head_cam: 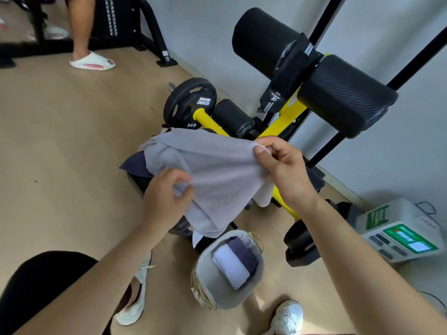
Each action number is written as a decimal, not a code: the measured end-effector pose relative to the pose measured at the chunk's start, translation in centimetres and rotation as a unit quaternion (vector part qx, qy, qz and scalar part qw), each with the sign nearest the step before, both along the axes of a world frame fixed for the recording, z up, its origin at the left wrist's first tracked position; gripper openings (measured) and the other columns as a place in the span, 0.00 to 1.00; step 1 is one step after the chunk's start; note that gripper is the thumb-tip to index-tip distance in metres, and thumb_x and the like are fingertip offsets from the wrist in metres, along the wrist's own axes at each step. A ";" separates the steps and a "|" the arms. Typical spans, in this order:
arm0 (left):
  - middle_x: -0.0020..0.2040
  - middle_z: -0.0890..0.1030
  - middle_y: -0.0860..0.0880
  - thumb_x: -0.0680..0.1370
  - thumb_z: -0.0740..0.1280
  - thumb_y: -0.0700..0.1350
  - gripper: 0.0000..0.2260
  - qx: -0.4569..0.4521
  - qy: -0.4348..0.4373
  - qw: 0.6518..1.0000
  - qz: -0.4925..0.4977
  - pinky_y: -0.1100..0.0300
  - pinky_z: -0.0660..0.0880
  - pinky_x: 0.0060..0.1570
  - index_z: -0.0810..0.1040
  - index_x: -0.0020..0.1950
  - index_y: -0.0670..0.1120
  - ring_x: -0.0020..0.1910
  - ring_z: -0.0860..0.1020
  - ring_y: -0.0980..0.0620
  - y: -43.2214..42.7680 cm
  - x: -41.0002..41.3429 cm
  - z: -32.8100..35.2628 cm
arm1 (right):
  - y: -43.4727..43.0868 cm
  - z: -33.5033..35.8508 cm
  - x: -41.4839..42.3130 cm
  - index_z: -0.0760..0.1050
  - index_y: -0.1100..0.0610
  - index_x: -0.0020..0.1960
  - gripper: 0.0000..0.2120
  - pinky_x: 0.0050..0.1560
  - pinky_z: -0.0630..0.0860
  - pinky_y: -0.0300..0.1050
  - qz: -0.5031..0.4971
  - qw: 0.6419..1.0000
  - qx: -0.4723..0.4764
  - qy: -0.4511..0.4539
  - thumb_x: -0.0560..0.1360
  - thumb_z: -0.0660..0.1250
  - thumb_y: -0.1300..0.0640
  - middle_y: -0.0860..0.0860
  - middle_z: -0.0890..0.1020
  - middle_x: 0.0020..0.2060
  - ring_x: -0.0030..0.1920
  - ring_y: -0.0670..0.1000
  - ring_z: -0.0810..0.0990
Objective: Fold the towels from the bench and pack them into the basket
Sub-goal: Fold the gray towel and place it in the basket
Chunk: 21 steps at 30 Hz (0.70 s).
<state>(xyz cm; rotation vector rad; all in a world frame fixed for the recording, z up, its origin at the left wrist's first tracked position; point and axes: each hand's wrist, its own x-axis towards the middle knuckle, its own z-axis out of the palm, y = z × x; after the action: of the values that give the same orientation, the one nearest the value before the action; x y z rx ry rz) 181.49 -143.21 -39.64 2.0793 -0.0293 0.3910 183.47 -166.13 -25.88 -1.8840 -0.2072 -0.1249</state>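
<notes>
In the head view, bare wooden floor [60, 141] spreads wide to the left of the worktop [286, 114], a yellow-framed gym bench. On its right the room is tight: the grey wall [399, 153] runs close behind the frame, and a white box with a green screen [401, 233] sits on the floor against it. 2 thick black roller pads [343, 93] jut out above the worktop's far end, and a black weight plate [188, 102] marked 5KG stands at its left side. At the top left another person's leg ends in a white slipper [92, 61], well apart from the work. The basket [205, 269] stands on the floor just beside the worktop, between the wearer's 2 white shoes [287, 315]. It has a grey cloth lining, and a folded white towel [232, 267] and a folded dark towel [244, 250] lie side by side in it. Both hands are apart and clamped on 1 grey towel [217, 170] held over the worktop. The left hand [167, 192] grips a bunched lower edge with curled fingers, while the right hand [283, 170] pinches an upper corner between thumb and forefinger. The cloth is stretched between them, soft and creased, with its free end hanging toward the basket. A navy towel [135, 165] pokes out from under its left side, and a white one [264, 194] shows below the right wrist.
</notes>
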 end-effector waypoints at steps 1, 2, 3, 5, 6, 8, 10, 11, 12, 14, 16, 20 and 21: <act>0.51 0.82 0.53 0.74 0.69 0.49 0.12 -0.005 -0.024 1.000 -0.008 0.49 0.78 0.51 0.81 0.55 0.46 0.52 0.79 0.49 0.0 0.0 0.9 | 0.0 0.6 -0.6 0.80 0.62 0.51 0.06 0.46 0.77 0.48 0.025 1.000 -0.012 -0.001 0.81 0.65 0.62 0.56 0.82 0.40 0.44 0.50 0.79; 0.53 0.81 0.53 0.75 0.68 0.51 0.14 -0.005 -0.047 0.999 -0.025 0.50 0.77 0.53 0.81 0.58 0.47 0.55 0.79 0.49 -0.1 0.0 2.1 | -0.1 1.0 -1.1 0.80 0.63 0.51 0.06 0.47 0.78 0.48 0.046 0.999 -0.024 -0.001 0.81 0.65 0.63 0.57 0.83 0.43 0.45 0.50 0.80; 0.56 0.80 0.54 0.76 0.67 0.53 0.17 0.001 -0.067 0.996 -0.052 0.52 0.75 0.56 0.80 0.61 0.48 0.57 0.77 0.49 -0.3 0.3 3.4 | -0.2 1.2 -1.7 0.81 0.64 0.52 0.06 0.47 0.78 0.46 0.063 0.997 -0.037 -0.003 0.80 0.65 0.63 0.56 0.83 0.44 0.46 0.49 0.80; 0.64 0.77 0.56 0.76 0.66 0.54 0.21 0.030 -0.077 0.989 -0.126 0.59 0.69 0.62 0.76 0.69 0.52 0.63 0.72 0.51 -0.9 1.5 6.0 | -0.4 1.3 -2.6 0.82 0.63 0.52 0.06 0.47 0.76 0.38 0.087 0.995 -0.056 0.001 0.80 0.66 0.64 0.48 0.84 0.43 0.45 0.45 0.81; 0.67 0.75 0.57 0.75 0.67 0.53 0.23 0.054 -0.073 0.981 -0.172 0.62 0.65 0.65 0.74 0.71 0.54 0.67 0.69 0.53 -1.2 2.4 7.3 | -0.5 1.1 -3.0 0.82 0.62 0.52 0.06 0.47 0.75 0.35 0.098 0.993 -0.066 0.002 0.79 0.67 0.64 0.44 0.83 0.42 0.45 0.43 0.80; 0.66 0.76 0.60 0.74 0.69 0.50 0.22 0.106 -0.049 0.955 -0.271 0.62 0.64 0.67 0.76 0.68 0.57 0.68 0.68 0.58 -1.6 4.2 9.8 | -0.7 0.6 -3.5 0.82 0.60 0.52 0.05 0.46 0.73 0.35 0.111 0.990 -0.084 0.003 0.78 0.68 0.63 0.42 0.83 0.41 0.43 0.42 0.79; 0.51 0.81 0.60 0.75 0.72 0.50 0.09 0.183 0.000 0.931 -0.317 0.64 0.71 0.55 0.82 0.54 0.56 0.54 0.75 0.67 -1.6 5.5 11.8 | -0.9 0.1 -3.8 0.83 0.59 0.51 0.05 0.44 0.72 0.40 0.109 0.989 -0.096 0.010 0.78 0.69 0.63 0.49 0.83 0.41 0.41 0.51 0.78; 0.44 0.81 0.59 0.76 0.73 0.51 0.03 0.236 0.033 0.919 -0.314 0.66 0.70 0.46 0.82 0.48 0.55 0.46 0.76 0.68 -1.3 5.8 12.3 | -1.1 -0.2 -3.8 0.83 0.58 0.50 0.04 0.42 0.72 0.41 0.098 0.990 -0.100 0.015 0.78 0.70 0.63 0.51 0.82 0.40 0.39 0.53 0.77; 0.39 0.79 0.57 0.75 0.73 0.55 0.05 0.284 0.057 0.907 -0.305 0.66 0.69 0.42 0.81 0.43 0.56 0.42 0.76 0.64 -0.8 6.2 12.2 | -1.3 -0.5 -3.8 0.83 0.58 0.48 0.04 0.41 0.71 0.40 0.081 0.992 -0.099 0.021 0.77 0.70 0.64 0.49 0.81 0.38 0.38 0.49 0.76; 0.33 0.74 0.55 0.72 0.70 0.64 0.10 0.357 0.102 0.884 -0.283 0.58 0.71 0.41 0.75 0.37 0.60 0.39 0.73 0.55 0.8 7.0 11.0 | -1.7 -1.0 -3.6 0.82 0.57 0.46 0.04 0.39 0.71 0.35 0.041 0.993 -0.106 0.034 0.77 0.71 0.63 0.44 0.81 0.36 0.37 0.42 0.76; 0.31 0.69 0.54 0.69 0.66 0.67 0.15 0.405 0.130 0.861 -0.280 0.50 0.72 0.45 0.69 0.33 0.58 0.38 0.71 0.50 2.7 7.0 9.9 | -2.0 -1.4 -3.4 0.82 0.58 0.45 0.02 0.37 0.70 0.34 0.009 0.989 -0.142 0.049 0.76 0.72 0.61 0.43 0.80 0.34 0.34 0.39 0.75; 0.38 0.69 0.51 0.77 0.70 0.49 0.14 0.414 0.197 0.838 -0.295 0.58 0.64 0.36 0.68 0.36 0.51 0.42 0.69 0.49 6.0 5.8 9.3 | -1.6 -1.7 -2.7 0.81 0.61 0.44 0.06 0.32 0.65 0.31 -0.020 0.967 -0.248 0.058 0.77 0.71 0.59 0.42 0.72 0.30 0.31 0.41 0.70; 0.39 0.70 0.50 0.79 0.69 0.48 0.13 0.439 0.205 0.830 -0.276 0.58 0.63 0.34 0.68 0.38 0.50 0.41 0.69 0.49 6.7 5.4 9.3 | -1.4 -1.8 -2.5 0.81 0.61 0.44 0.06 0.32 0.64 0.32 -0.025 0.962 -0.264 0.059 0.77 0.71 0.58 0.42 0.71 0.30 0.32 0.42 0.69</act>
<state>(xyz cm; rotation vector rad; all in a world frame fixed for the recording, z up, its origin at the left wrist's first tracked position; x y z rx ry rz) 186.90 -136.53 -30.33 2.8614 -0.6482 -0.5480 180.99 -167.57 -27.66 -2.4225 -0.1162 0.0143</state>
